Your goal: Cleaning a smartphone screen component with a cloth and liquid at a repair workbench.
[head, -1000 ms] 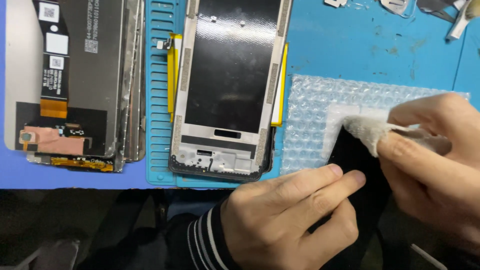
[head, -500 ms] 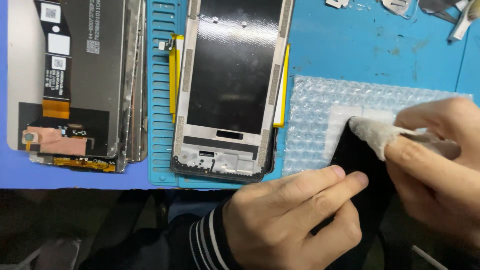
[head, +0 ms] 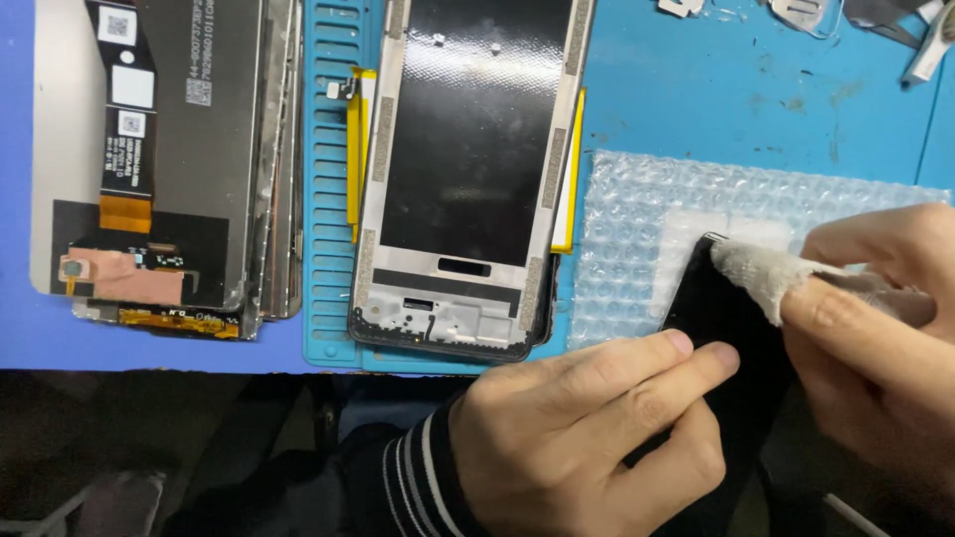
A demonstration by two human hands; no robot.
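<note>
My left hand [head: 587, 428] grips the lower left edge of a black phone screen [head: 731, 318], which rests tilted over a sheet of bubble wrap [head: 637, 229] at the bench's front edge. My right hand [head: 875, 328] pinches a small off-white cloth [head: 756, 273] and presses it on the screen's top corner. Much of the screen is hidden under both hands.
A phone frame with a black panel [head: 468, 169] lies on a teal ridged mat [head: 328, 199]. To the left is a stack of display panels [head: 169, 159] with flex cables. Metal tools [head: 895, 20] lie at the far right on the blue bench [head: 736, 89].
The cloth in my right hand has slid a little left and up along the screen's top corner. My left hand keeps its grip.
</note>
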